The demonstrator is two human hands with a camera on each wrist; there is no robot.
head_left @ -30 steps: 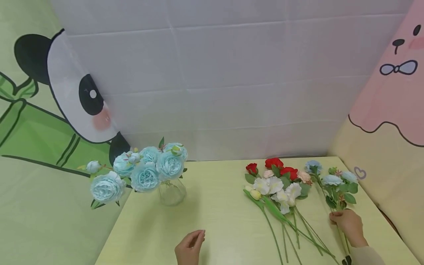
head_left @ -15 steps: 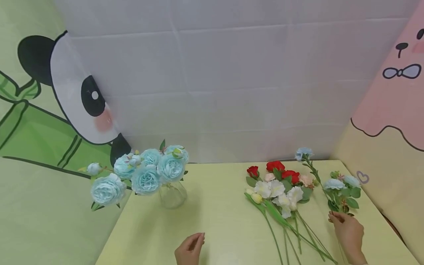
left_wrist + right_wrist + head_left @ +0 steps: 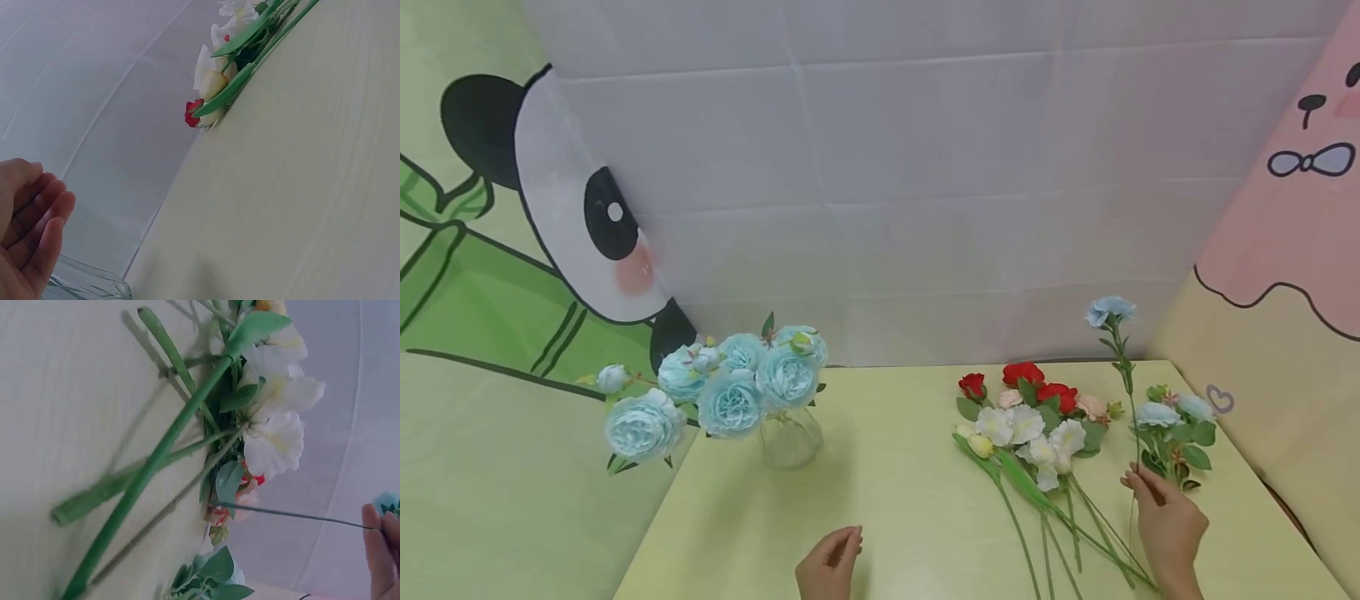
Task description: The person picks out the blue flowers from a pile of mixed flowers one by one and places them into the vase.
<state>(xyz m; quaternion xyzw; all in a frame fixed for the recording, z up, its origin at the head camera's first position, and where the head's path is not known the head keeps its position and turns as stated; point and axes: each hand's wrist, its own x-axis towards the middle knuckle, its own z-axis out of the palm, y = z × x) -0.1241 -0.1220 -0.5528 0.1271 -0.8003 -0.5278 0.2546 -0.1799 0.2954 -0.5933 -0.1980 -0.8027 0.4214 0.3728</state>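
My right hand (image 3: 1168, 523) pinches the thin green stem of a blue artificial flower (image 3: 1110, 312) and holds it upright above the right side of the table. In the right wrist view the stem (image 3: 294, 515) runs out from between the fingers (image 3: 370, 550). My left hand (image 3: 829, 565) is at the table's front with its fingers loosely curled and nothing in them. The left wrist view shows that hand (image 3: 31, 225) beside the rim of a glass vase (image 3: 94, 281). Light blue peonies (image 3: 730, 404) fill the clear vase (image 3: 792, 440) on the left.
White flowers (image 3: 1037, 442), red flowers (image 3: 1024, 373) and yellow tulips (image 3: 979, 445) lie in a pile on the table (image 3: 895, 483), stems toward the front. More pale blue flowers (image 3: 1157, 415) lie at the right. A pale cloth wall (image 3: 910, 208) stands behind.
My right hand has drawn one blue flower up and away from the others at the right, moving slightly left. The flower now stands upright. My left hand has hardly moved.
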